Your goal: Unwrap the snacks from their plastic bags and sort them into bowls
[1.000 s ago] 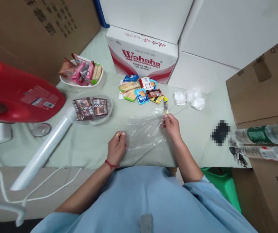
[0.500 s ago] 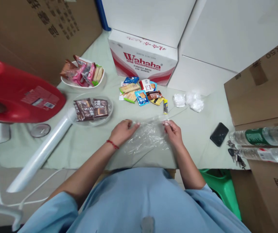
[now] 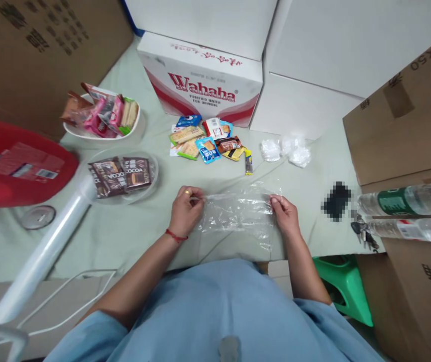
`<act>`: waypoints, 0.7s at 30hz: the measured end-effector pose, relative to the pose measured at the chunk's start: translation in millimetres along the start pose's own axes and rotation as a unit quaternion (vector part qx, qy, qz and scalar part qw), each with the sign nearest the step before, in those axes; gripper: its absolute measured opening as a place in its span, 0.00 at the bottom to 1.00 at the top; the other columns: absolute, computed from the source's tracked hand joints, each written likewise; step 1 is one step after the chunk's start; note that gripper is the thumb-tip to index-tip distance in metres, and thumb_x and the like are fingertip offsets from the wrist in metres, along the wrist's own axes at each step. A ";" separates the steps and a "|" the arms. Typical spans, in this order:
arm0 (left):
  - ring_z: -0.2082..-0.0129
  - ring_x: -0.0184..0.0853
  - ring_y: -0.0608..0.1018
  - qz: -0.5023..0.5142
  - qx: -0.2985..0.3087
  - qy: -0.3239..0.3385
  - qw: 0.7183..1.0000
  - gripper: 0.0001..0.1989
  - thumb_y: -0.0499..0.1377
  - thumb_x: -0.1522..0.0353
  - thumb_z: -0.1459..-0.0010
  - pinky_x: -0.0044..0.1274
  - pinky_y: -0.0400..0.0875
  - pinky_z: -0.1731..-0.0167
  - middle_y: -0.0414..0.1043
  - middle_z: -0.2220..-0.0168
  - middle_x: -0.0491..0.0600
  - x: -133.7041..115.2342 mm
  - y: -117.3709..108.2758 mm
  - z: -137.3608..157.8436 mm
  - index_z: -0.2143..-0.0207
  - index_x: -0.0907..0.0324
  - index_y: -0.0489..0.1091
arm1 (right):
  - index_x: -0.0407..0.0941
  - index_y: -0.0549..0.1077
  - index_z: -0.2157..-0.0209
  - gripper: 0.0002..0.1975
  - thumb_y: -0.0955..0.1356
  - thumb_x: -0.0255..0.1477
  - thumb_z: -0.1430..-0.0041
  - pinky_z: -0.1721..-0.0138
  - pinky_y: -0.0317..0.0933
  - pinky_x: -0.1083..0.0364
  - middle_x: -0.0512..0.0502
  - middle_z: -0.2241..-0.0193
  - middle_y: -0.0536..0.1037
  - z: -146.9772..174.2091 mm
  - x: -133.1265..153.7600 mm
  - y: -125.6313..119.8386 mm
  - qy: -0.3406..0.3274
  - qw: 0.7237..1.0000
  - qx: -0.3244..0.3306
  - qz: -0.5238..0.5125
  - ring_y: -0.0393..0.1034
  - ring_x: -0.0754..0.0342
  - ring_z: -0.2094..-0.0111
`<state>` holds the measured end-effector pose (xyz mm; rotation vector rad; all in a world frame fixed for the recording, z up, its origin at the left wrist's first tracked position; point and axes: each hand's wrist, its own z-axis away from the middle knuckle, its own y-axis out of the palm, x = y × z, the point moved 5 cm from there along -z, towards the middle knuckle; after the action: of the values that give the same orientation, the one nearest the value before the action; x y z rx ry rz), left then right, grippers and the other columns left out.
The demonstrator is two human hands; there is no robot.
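Note:
A clear plastic bag is stretched flat between my two hands, just above or on the pale green tablecloth. My left hand, with a ring and a red cord at the wrist, pinches its left upper corner. At the opposite corner my right hand is closed on the film between thumb and fingers. Beyond the bag lies a pile of small wrapped snacks, with a small yellow-and-dark packet at its near right. Crumpled clear plastic bundles rest farther right.
Left stand a white tub of snacks, a clear bowl of cocoa packets, a white tube and a red jug. A Wahaha carton stands behind. Right are two water bottles, keys and a pixelated dark object.
My hands have moved apart, the right one to the right. The plastic bag has gone from bunched to spread wide between them. The view has shifted slightly.

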<state>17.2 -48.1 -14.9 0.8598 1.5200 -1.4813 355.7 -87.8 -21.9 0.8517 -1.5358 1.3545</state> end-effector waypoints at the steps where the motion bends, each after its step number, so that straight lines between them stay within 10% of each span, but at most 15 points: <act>1: 0.63 0.36 0.74 -0.010 -0.011 0.010 1.000 0.06 0.57 0.65 0.48 0.29 0.75 0.63 0.69 0.60 0.49 -0.9 0.0 0.9 0.67 0.56 0.69 | 0.46 0.81 0.53 0.20 0.70 0.46 0.35 0.59 0.69 0.50 0.46 0.63 0.81 -0.1 -2.6 -6.1 0.023 0.999 0.035 0.014 0.73 0.52 0.66; 4: 0.60 0.39 0.74 -0.058 -0.040 0.055 0.996 0.09 0.58 0.68 0.47 0.33 0.77 0.59 0.67 0.55 0.53 -3.8 2.1 7.8 0.62 0.57 0.72 | 0.47 0.80 0.49 0.24 0.73 0.47 0.41 0.52 0.71 0.46 0.41 0.54 0.82 -8.6 4.0 -33.0 0.052 0.993 0.079 0.071 0.76 0.47 0.56; 8: 0.50 0.46 0.73 -0.152 -0.094 0.131 0.975 0.14 0.61 0.71 0.46 0.42 0.73 0.48 0.66 0.52 0.57 -4.6 8.3 26.8 0.55 0.57 0.70 | 0.47 0.80 0.51 0.20 0.69 0.46 0.34 0.50 0.71 0.45 0.39 0.51 0.80 -39.5 51.0 -58.2 -0.037 0.988 -0.034 0.148 0.76 0.46 0.53; 13: 0.53 0.44 0.73 -0.186 -0.116 0.209 0.953 0.10 0.60 0.72 0.43 0.42 0.71 0.48 0.68 0.56 0.54 2.1 23.2 48.0 0.59 0.54 0.67 | 0.48 0.80 0.49 0.16 0.70 0.41 0.31 0.44 0.65 0.43 0.39 0.51 0.80 -68.3 103.8 18.7 -0.218 0.940 0.133 0.228 0.72 0.43 0.49; 18: 0.54 0.43 0.73 -0.171 -0.112 0.218 0.954 0.05 0.60 0.72 0.41 0.39 0.71 0.50 0.69 0.58 0.54 13.2 25.8 57.1 0.63 0.55 0.68 | 0.45 0.83 0.60 0.07 0.77 0.29 0.40 0.52 0.62 0.49 0.40 0.60 0.81 -70.1 85.4 99.6 -0.213 0.845 0.353 0.342 0.71 0.44 0.57; 21: 0.55 0.41 0.76 -0.155 -0.045 0.250 0.955 0.05 0.58 0.72 0.38 0.37 0.71 0.50 0.74 0.61 0.53 16.8 24.9 64.5 0.64 0.53 0.73 | 0.44 0.81 0.68 0.07 0.71 0.21 0.38 0.53 0.60 0.52 0.44 0.67 0.80 -73.6 77.4 110.6 -0.204 0.853 0.362 0.316 0.71 0.49 0.62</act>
<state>38.7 -111.7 -38.4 1.0277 2.1624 -1.4612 239.2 7.6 9.2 1.1974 -1.7130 2.4614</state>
